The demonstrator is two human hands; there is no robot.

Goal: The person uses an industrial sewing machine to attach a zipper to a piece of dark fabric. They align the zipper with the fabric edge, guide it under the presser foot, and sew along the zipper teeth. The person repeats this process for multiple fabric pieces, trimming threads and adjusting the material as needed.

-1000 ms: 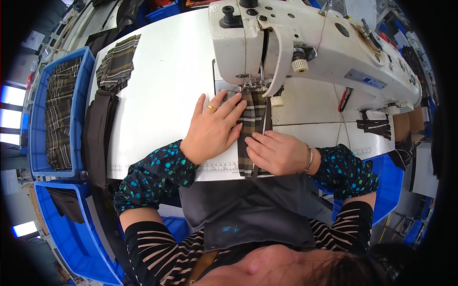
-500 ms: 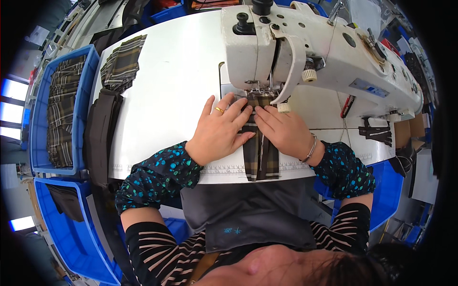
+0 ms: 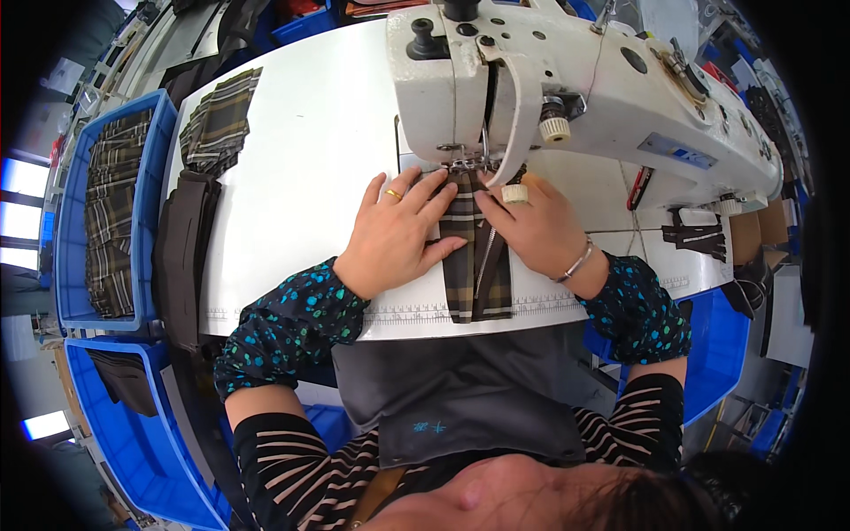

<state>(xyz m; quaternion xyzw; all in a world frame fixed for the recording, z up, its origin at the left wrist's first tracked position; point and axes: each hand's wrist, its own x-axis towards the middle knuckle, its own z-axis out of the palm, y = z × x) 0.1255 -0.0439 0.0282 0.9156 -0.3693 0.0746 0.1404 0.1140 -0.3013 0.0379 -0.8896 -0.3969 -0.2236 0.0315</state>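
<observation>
Plaid cloth (image 3: 458, 274) on tabletop (image 3: 301, 177), far end under machine (image 3: 611, 115); left hand (image 3: 394, 230) flat, fingers spread onto its left edge; right hand (image 3: 546, 232) along its right side. Farther left, dark pile (image 3: 183, 257), then blue tub (image 3: 146, 212). Behind knob (image 3: 514, 194), right fingers partly hidden, grip unclear.

A white tabletop (image 3: 301, 159) with a curved left side carries a pale sewing machine (image 3: 611, 106) on its right half and a printed measuring scale (image 3: 403, 313) along its near edge. A plaid fabric piece (image 3: 459, 265) lies on it, running from beneath the machine's head toward that edge. Other plaid pieces (image 3: 220, 119) lie at the far left, dark folded cloth (image 3: 184, 257) along the left edge, and short dark strips (image 3: 695, 235) at the right.
</observation>
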